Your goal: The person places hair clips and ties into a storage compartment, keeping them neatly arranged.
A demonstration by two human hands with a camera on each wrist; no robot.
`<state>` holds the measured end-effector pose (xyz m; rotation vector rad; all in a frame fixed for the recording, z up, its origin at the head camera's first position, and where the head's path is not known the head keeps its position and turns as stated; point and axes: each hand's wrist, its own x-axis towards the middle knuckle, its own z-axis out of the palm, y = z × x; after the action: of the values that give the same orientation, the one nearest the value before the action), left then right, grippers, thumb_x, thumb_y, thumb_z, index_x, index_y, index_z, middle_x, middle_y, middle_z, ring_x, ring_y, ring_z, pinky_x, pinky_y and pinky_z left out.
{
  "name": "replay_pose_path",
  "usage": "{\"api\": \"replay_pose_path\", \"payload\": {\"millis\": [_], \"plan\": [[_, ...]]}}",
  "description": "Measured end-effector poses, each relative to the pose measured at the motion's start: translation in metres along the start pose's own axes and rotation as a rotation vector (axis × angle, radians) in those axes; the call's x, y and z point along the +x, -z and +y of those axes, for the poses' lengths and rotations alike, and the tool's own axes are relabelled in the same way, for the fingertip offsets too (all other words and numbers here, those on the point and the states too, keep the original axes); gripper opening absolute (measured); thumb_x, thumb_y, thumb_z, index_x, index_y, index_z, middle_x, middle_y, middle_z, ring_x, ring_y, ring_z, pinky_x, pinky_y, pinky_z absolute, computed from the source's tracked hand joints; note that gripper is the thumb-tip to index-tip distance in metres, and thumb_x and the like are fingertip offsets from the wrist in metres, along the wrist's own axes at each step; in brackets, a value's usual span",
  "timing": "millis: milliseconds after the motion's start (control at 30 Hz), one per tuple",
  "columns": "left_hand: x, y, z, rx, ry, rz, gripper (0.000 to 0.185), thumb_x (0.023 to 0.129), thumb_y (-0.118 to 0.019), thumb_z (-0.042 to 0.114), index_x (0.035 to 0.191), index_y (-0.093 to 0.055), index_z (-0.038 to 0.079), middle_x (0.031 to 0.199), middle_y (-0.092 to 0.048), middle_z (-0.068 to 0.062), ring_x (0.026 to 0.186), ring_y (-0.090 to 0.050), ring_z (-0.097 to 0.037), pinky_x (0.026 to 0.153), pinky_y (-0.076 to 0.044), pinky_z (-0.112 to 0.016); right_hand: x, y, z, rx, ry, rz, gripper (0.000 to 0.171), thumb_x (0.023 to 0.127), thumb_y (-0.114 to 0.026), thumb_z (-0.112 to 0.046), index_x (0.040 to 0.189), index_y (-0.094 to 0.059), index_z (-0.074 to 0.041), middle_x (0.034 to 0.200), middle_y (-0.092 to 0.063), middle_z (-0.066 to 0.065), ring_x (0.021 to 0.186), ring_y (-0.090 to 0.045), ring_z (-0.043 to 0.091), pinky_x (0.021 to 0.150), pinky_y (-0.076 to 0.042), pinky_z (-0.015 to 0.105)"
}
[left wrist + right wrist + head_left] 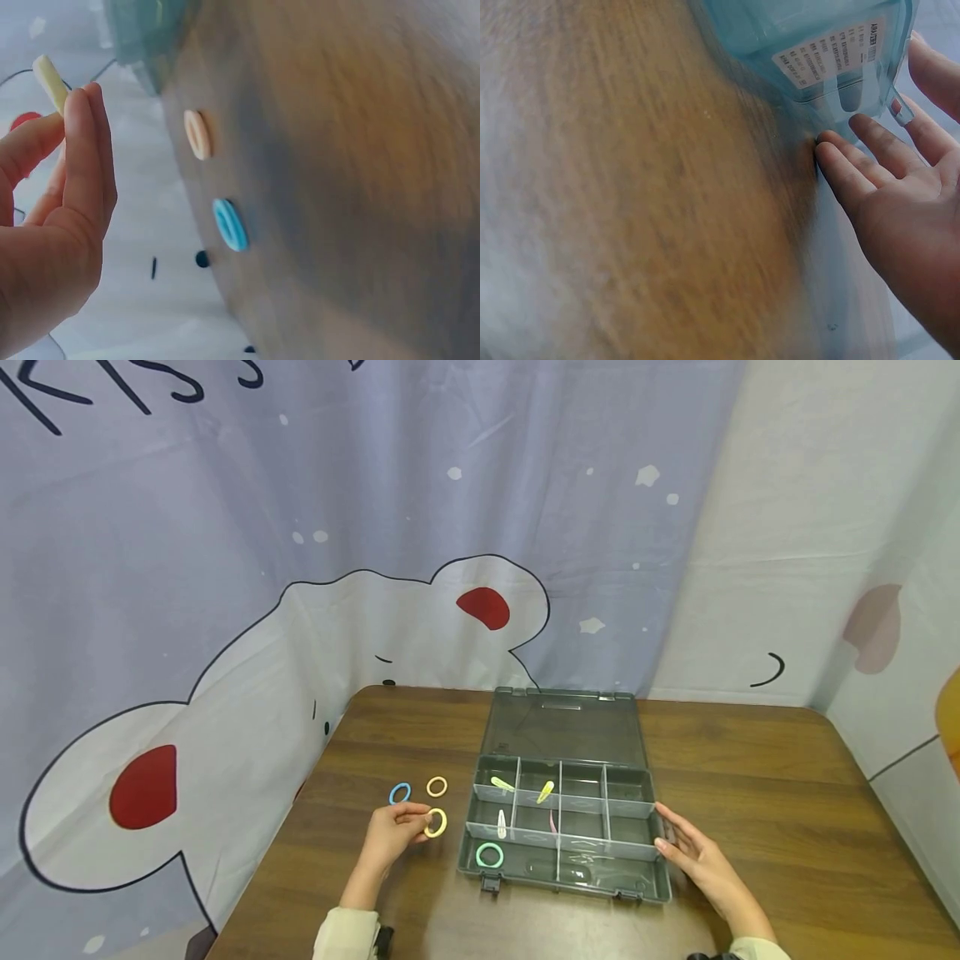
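Head view, yellow ring: just left of the box, lifted over the counter (750,793); the yellow ring (444,823) stands tilted, its hole facing roughly the camera. Being round, it has no long axis.
Head view, left hand: the left hand (393,833) pinches the ring's edge between thumb and fingertips, with hardly any gap.
Head view, right hand: the right hand (697,862) is spread at the box's right side, thumb apart from the fingers, seemingly steadying it.
Head view, box: the divided box (570,888) lies with its lid (566,727) laid open toward the curtain (600,527).
Head view, sorted so far: the green ring (477,857) lies in the front left compartment; the pale green clip (502,784), yellow clip (545,792), white clip (502,823) and pink clip (552,822) are in smaller ones behind.
Head view, left over: the blue ring (392,797) and orange ring (428,787) lie on the counter; with the held one, three rings probably remain to go in.
Left wrist view, yellow ring: nearly edge-on, like a short bar slanting up and left from the fingertips; the other two rings lie flat.
Right wrist view, right hand: fingers fairly straight against or just beside the box, near its printed label (821,56); firm contact is hard to tell.
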<state>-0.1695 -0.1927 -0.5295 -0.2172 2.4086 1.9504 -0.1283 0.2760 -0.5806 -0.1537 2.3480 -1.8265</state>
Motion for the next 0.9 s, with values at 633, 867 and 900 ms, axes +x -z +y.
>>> {"api": "replay_pose_path", "payload": {"millis": [633,867,900], "plan": [[-0.018,-0.046,0.016,-0.076,-0.031,-0.245,0.021,0.084,-0.065,-0.007,0.101,-0.062,-0.02,0.089,-0.067,-0.029,0.072,-0.066,-0.015,0.066,-0.06,-0.027,0.001,0.001,0.003,-0.002,0.014,0.004,0.06,0.098,-0.056,-0.017,0.151,-0.029,-0.009,0.156,-0.018,0.023,0.139,-0.013,0.047,0.094,-0.027,0.002],[-0.032,-0.056,0.034,-0.071,-0.066,-0.283,0.019,0.084,-0.064,-0.01,0.098,-0.06,-0.022,0.089,-0.065,-0.034,0.071,-0.066,-0.017,0.066,-0.06,-0.03,0.001,0.001,0.002,-0.001,0.01,-0.009,0.06,0.099,-0.055,-0.017,0.152,-0.028,-0.01,0.156,-0.016,0.022,0.139,-0.012,0.047,0.093,-0.027,0.002],[-0.034,-0.057,0.035,-0.07,-0.069,-0.285,0.019,0.084,-0.064,-0.01,0.098,-0.061,-0.022,0.09,-0.065,-0.035,0.071,-0.065,-0.017,0.066,-0.06,-0.03,0.001,0.001,0.002,0.0,0.01,-0.01,0.06,0.099,-0.055,-0.017,0.152,-0.027,-0.01,0.156,-0.016,0.022,0.139,-0.012,0.047,0.093,-0.027,0.002]]}}
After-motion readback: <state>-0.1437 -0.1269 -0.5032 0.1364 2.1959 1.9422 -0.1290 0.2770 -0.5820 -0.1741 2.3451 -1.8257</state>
